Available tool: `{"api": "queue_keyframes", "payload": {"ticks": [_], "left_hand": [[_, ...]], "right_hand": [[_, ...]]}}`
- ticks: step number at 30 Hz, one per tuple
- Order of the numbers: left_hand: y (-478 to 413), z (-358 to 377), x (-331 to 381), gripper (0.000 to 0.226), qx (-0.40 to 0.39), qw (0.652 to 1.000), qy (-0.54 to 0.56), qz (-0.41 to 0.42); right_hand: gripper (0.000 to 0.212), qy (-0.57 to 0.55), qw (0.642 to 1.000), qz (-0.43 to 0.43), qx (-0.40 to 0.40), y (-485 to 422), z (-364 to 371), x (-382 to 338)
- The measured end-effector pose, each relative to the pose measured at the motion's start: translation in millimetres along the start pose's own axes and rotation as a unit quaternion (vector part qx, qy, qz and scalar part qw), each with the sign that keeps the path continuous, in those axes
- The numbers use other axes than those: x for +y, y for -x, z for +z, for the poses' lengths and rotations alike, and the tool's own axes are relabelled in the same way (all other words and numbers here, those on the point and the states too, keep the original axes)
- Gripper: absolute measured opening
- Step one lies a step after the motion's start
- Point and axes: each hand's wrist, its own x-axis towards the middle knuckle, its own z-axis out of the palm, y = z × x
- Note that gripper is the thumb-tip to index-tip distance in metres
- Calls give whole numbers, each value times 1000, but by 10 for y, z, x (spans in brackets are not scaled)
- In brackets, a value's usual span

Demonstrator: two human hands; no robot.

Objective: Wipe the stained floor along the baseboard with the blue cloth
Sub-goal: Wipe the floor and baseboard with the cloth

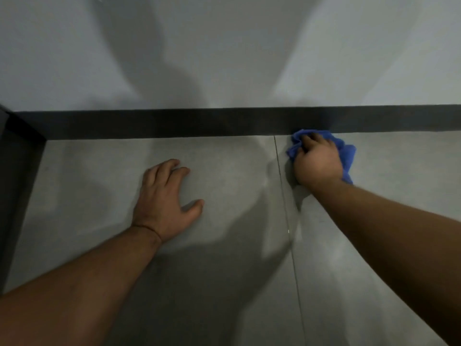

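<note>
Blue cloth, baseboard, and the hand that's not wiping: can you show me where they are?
Blue cloth (348, 156): head view, on the bunched fold right of the knuckles.
Baseboard (174, 124): head view, on the middle of the dark strip.
Left hand (166, 201): head view, on its back, flat on the floor.

No text, label, brand, number or sign can be read anywhere in this view. The plain pale grey wall (224, 46), the dark flat baseboard strip (174, 123), the grey tiled floor (224, 171) and the crumpled blue cloth (348, 156) carry no writing.
</note>
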Motion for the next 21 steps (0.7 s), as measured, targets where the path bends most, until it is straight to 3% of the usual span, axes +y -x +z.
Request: {"api": "queue_keyframes", "payload": {"ticks": [7, 16, 18, 20, 21], "left_hand": [[-46, -97, 53, 79, -22, 999, 12, -38], [35, -196, 13, 65, -39, 995, 69, -63], [50, -237, 78, 59, -19, 994, 84, -74], [44, -279, 183, 52, 23, 993, 94, -65], [26, -299, 250, 49, 44, 993, 93, -51]], "right_hand": [[56, -10, 980, -160, -121, 190, 314, -921], [56, 6, 941, -243, -237, 268, 475, -1719], [52, -73, 929, -230, -281, 294, 378, -1762], [48, -259, 899, -160, -315, 409, 243, -1794], [47, -345, 882, -126, -295, 471, 180, -1790]]}}
